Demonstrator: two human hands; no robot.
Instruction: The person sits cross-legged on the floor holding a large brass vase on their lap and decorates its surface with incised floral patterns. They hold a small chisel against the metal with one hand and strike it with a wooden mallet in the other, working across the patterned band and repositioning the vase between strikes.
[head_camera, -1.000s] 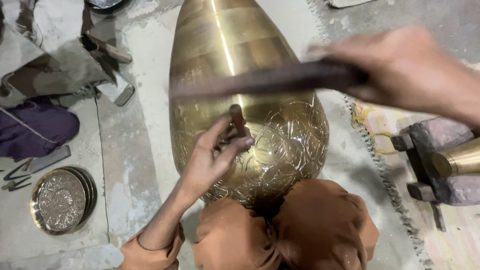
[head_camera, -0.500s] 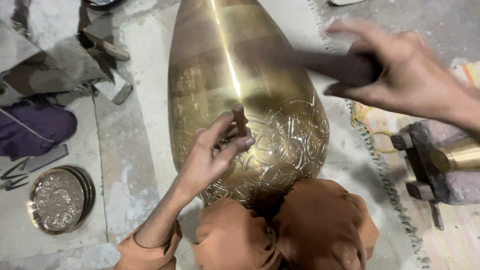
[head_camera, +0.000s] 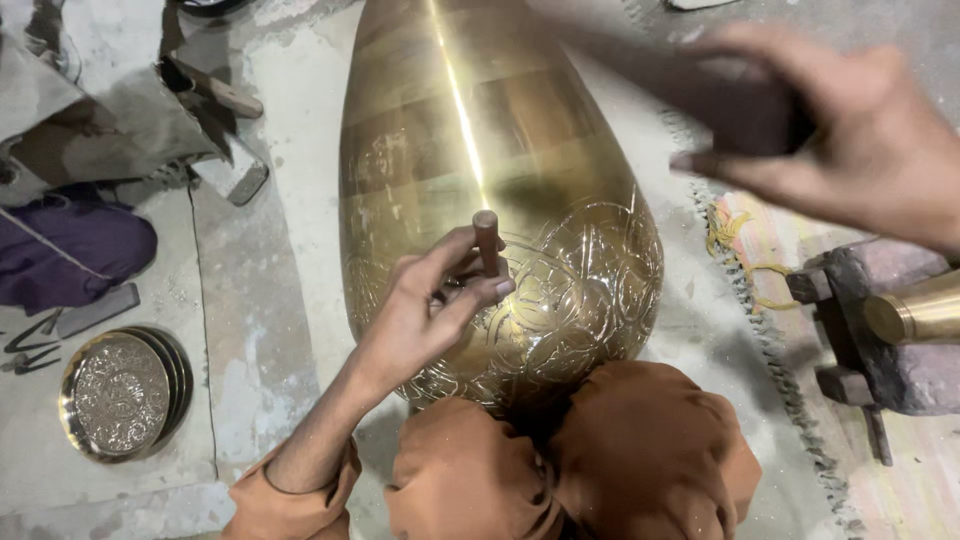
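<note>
So the biggest thing in shot is the brass vessel (head_camera: 480, 200), a huge teardrop-shaped pot lying on its side on the dusty concrete floor (head_camera: 290, 250), fat end toward the person and wedged against their knees (head_camera: 570, 470) in rust-orange cloth. The upper part of it is plain polished metal with a bright streak down the middle, and the rounded lower end is covered in chased floral lines. Next down in size, the right hand (head_camera: 850, 140) is up in the top right corner, fist closed around a dark wooden hammer handle (head_camera: 740, 100), blurry from motion. That's the change: a second ago the hammer lay low across the vessel right over the punch, half a second ago it was lifting off to the right, and now it's at its highest and furthest back, well apart from the metal. My read is that's one strike done and the hand sitting at the top of the swing, so the chasing is mid-rhythm. The left hand (head_camera: 420, 320) hasn't budged, fingers pinched shut around a small chisel punch (head_camera: 486, 242) held upright with its tip on the engraved zone, palm resting on the brass. Off to the right there's a dark wooden block (head_camera: 880, 330) with a brass cone (head_camera: 920, 312) sticking out of it. Left side has a purple cloth bundle (head_camera: 70, 250), and below that a little stack of engraved round plates (head_camera: 120, 395) on the floor.
</note>
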